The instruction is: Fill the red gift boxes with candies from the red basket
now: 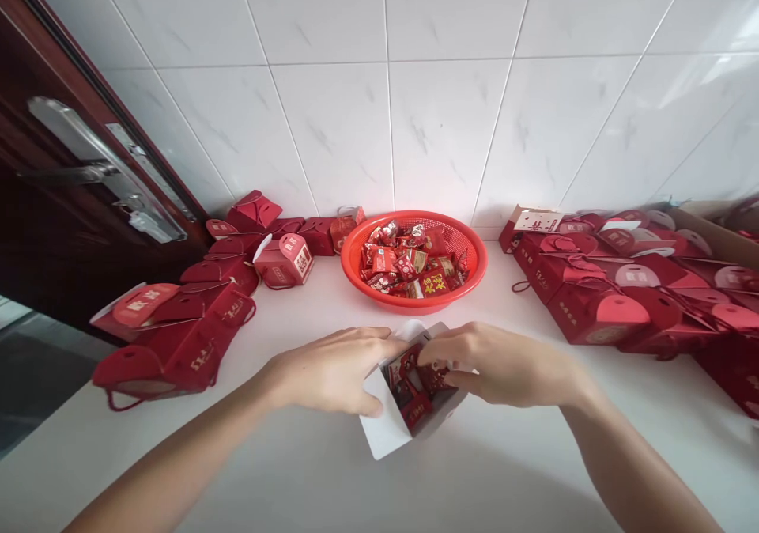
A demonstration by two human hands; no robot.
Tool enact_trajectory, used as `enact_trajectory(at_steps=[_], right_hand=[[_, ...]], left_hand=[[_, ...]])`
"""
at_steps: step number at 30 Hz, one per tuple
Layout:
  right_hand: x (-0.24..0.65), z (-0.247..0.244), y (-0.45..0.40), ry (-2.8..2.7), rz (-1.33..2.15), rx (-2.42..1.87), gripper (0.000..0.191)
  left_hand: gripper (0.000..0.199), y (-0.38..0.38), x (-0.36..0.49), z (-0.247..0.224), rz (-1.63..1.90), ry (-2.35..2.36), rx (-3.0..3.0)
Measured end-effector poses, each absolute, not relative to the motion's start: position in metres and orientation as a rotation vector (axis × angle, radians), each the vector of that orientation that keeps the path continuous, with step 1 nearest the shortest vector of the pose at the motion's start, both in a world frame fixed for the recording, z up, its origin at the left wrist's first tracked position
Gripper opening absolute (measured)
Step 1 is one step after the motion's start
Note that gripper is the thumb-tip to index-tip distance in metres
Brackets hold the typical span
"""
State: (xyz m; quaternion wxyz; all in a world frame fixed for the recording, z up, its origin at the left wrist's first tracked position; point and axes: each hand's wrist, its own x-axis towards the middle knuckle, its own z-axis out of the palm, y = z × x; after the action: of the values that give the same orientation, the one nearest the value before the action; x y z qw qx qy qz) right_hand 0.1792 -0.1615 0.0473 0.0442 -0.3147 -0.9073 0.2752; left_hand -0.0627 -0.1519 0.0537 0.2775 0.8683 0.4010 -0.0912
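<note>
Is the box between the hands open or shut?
Open: the box has a white flap folded out, and red packets show inside.

wht box flap (387,421), red bskt (410,306), grey-veined tiles (329,114)

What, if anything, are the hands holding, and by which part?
The left hand holds the open box by its left side; the right hand is inside, its grip on any packet unclear.

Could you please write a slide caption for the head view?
Left hand on an open box, right hand at its red packets, before a red basket flanked by red boxes.
</note>
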Motion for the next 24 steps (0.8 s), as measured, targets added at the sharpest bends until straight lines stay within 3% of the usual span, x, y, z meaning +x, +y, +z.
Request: enact_trajectory(at_steps=[7, 16, 20, 24], right_hand=[[0.154, 0.044, -0.171, -3.285, 0.544, -1.072, 0.024], [0.123, 0.018, -0.175, -3.387, 0.092, -1.186, 0.02], [0.123, 0.023, -0.165, -3.395, 0.079, -1.111, 0.021], [0.128, 0.033, -0.154, -3.438, 0.28, -0.989, 0.016]], left_hand=[[0.059, -0.169, -0.048, 0.059, -0.206, 1.116, 2.304], [0.07, -0.166, -0.046, 0.048, -0.157, 1.093, 2.281], [0.058, -0.163, -0.048, 0.046, -0.149, 1.106, 2.281], [0.064, -0.161, -0.05, 0.046, -0.147, 1.096, 2.296]])
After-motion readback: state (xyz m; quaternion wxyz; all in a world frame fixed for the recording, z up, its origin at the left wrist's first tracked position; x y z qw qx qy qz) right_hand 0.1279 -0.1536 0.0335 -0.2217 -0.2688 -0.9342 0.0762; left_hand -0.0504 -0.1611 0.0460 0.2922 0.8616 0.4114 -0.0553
